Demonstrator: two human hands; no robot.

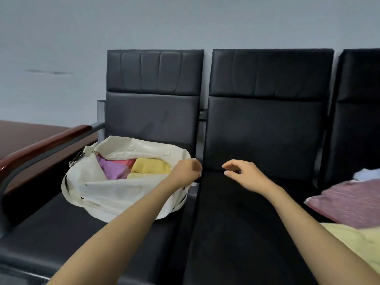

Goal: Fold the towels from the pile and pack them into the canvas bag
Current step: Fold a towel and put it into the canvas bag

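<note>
Seats (pixel 257 130): black row, carrying everything.
Bag (pixel 115 192): cream canvas, at 8 o'clock on the left seat, mouth unzipped.
Pile (pixel 349 202): towels, pink over pale yellow, at 4 o'clock, well apart from the bag.
Packed towels (pixel 151 166): purple, red and yellow, folded inside the bag.
Left hand (pixel 185 171): fingers curled on the bag's rim at its 3 o'clock end.
Right hand (pixel 246 175): loose, holding nothing, over the middle seat.
Step, judged: between towels. The next move calls for a reach to the pile.
</note>
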